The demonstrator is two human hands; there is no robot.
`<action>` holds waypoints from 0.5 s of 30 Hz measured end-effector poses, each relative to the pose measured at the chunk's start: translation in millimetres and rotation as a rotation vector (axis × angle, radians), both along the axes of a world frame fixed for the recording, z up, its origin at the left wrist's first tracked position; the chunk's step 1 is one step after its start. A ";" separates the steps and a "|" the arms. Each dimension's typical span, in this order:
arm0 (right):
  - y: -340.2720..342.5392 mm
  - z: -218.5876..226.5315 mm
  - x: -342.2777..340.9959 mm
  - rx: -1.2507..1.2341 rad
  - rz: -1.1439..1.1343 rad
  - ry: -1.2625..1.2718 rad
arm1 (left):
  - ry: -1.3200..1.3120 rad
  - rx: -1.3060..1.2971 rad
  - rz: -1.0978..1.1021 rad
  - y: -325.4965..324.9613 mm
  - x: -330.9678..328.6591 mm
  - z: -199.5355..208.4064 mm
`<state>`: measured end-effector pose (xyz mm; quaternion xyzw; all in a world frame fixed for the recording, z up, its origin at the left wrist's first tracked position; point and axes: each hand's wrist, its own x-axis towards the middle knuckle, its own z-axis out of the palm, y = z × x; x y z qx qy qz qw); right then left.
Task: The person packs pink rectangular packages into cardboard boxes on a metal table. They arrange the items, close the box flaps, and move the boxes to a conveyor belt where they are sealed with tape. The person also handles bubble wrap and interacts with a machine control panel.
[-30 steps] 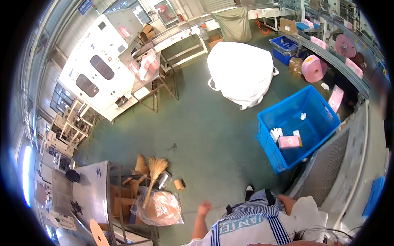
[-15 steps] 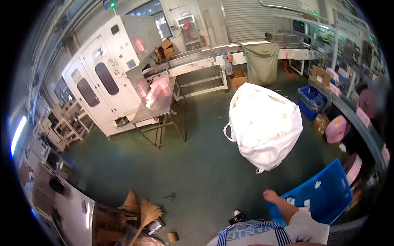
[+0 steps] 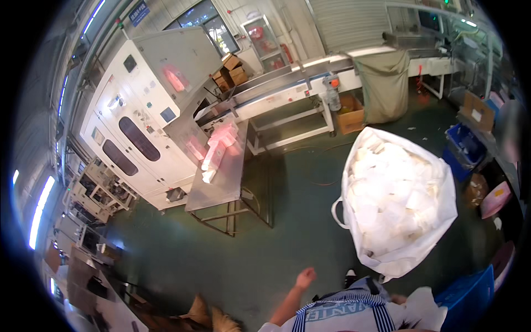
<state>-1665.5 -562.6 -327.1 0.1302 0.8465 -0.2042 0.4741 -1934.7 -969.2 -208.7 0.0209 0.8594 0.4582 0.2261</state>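
My left hand (image 3: 306, 278) is raised in front of my apron, over the green floor. Its fingers look curled in, and nothing shows in them. Only a small part of my right hand (image 3: 397, 299) appears beside my apron; its fingers cannot be made out. Ahead and to the right stands a large white bulk bag (image 3: 409, 266), its top open and a loop hanging from its left side. Loose white pads (image 3: 392, 199) heap up inside it. Neither hand touches the bag.
A steel table (image 3: 203, 198) holding pink packages (image 3: 221, 141) stands ahead left, beside a white machine cabinet (image 3: 116, 127). Behind runs a conveyor (image 3: 271, 102). A blue crate (image 3: 470, 299) is at my right, and brooms (image 3: 199, 314) lie at the lower left.
My view has turned and moved forward; the bag and the steel table look nearer. My right hand has drawn back toward my body, and my left hand has come into view.
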 end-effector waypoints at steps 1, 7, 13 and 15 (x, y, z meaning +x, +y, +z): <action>5.5 -21.4 -71.2 -0.007 0.101 0.065 | -0.120 -0.139 0.043 -22.2 6.2 -11.5; 62.6 0.3 -463.4 0.060 0.093 0.823 | -0.437 -0.333 -0.068 -45.1 -25.5 -56.7; 9.5 134.5 -682.3 -0.438 -0.406 0.900 | -0.574 -0.390 0.016 -35.2 -170.7 -42.3; 23.2 116.6 -703.0 -0.394 -0.445 1.009 | -0.532 -0.398 -0.103 -25.0 -247.8 -43.1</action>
